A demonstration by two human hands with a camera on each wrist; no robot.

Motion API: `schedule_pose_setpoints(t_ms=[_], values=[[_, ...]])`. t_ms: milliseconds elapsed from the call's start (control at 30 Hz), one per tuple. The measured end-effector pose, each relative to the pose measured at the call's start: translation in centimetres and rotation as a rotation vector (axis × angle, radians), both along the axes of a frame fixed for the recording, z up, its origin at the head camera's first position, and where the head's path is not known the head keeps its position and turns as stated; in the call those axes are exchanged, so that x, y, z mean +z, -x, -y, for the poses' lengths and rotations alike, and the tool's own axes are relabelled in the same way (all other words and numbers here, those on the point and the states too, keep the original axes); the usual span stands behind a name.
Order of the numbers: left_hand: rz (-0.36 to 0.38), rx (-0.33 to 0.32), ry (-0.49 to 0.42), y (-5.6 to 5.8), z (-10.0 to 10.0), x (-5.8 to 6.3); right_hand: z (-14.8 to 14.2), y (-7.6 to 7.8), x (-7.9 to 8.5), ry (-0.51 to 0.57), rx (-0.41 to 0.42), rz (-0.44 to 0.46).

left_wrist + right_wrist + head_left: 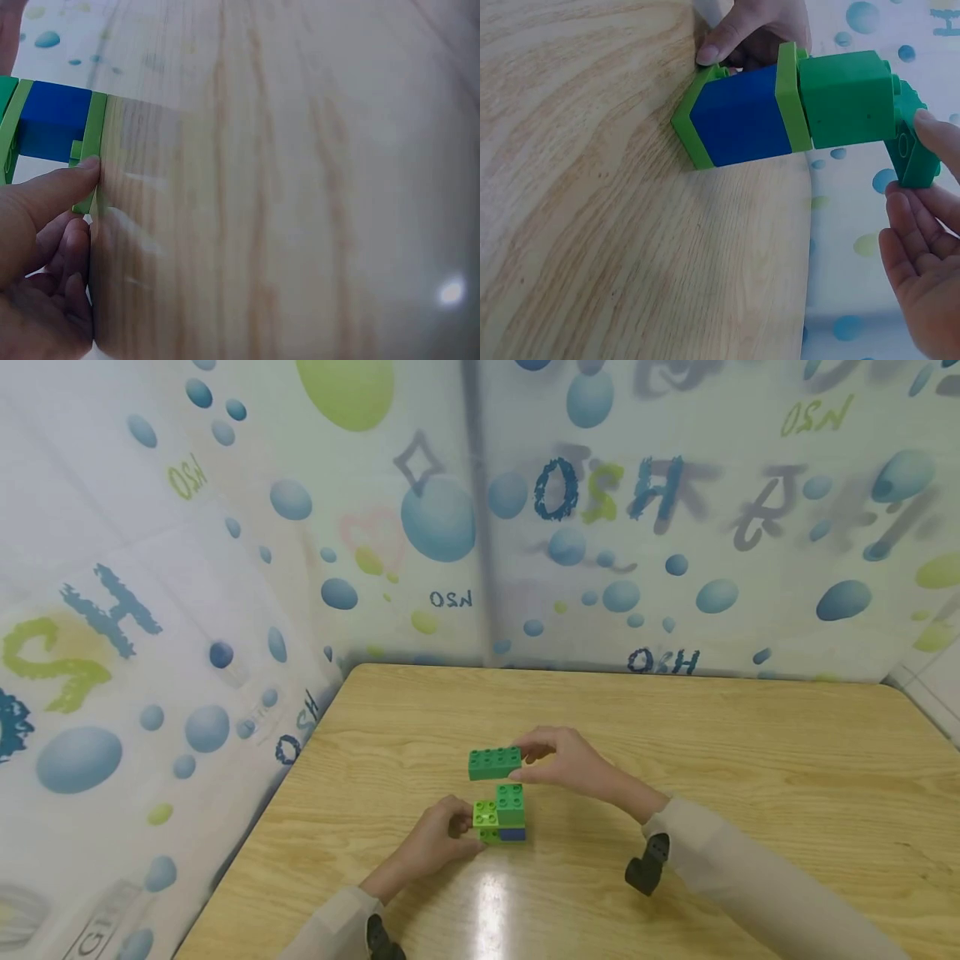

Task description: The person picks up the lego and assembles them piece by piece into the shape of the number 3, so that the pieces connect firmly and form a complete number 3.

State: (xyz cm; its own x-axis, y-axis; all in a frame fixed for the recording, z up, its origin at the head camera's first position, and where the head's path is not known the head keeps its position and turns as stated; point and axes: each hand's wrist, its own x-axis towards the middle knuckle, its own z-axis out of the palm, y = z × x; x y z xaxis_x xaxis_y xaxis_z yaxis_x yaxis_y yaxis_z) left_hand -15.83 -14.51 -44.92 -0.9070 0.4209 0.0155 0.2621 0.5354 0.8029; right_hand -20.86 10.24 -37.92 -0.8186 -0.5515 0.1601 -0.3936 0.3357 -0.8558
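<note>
Bordering the wooden table (750,727) (left grip (435,837) pinching stack (510,812), right (570,764), brick (491,764)) are patterned walls (517,568).

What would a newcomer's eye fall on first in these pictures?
Probably the patterned wall covering behind the table, with its big bubbles and mirrored H2O lettering. Next, perhaps, the green brick that the right hand holds near the top of a small block stack, which the left hand grips.

I face a pale wall (525,585), perhaps a hung sheet, printed with blue and green bubbles (438,522) and reversed "H2O" lettering (602,493). Before me, a wood-grain table (712,735) catches a white glare (491,906).
</note>
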Motion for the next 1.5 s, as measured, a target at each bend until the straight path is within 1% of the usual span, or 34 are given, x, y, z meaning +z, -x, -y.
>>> schedule_pose_setpoints(t_ms=[100,400,700,867,1067,1267,1500], values=[[-0.001,0.002,-0.002,0.0,0.0,-0.1,0.1,-0.4,0.1,0.005,0.010,0.003],[-0.005,0.003,-0.002,0.0,0.0,0.0,0.0,-1.3,0.0,-0.034,0.027,-0.001],[-0.012,0.004,0.009,0.0,0.0,0.0,0.1,-2.2,-0.3,0.013,0.035,-0.017],[-0.017,0.005,0.018,0.0,0.0,0.0,0.3,-2.6,-0.5,0.021,0.032,-0.025],[-0.026,0.001,0.013,-0.1,0.1,-0.1,0.3,-2.9,-0.8,0.017,0.032,-0.075],[-0.021,0.006,0.012,-0.1,0.0,0.0,0.2,-3.1,-0.8,0.020,0.026,-0.080],[-0.017,0.008,0.015,-0.2,0.0,0.2,0.4,-3.1,-0.8,-0.018,0.025,-0.112]])
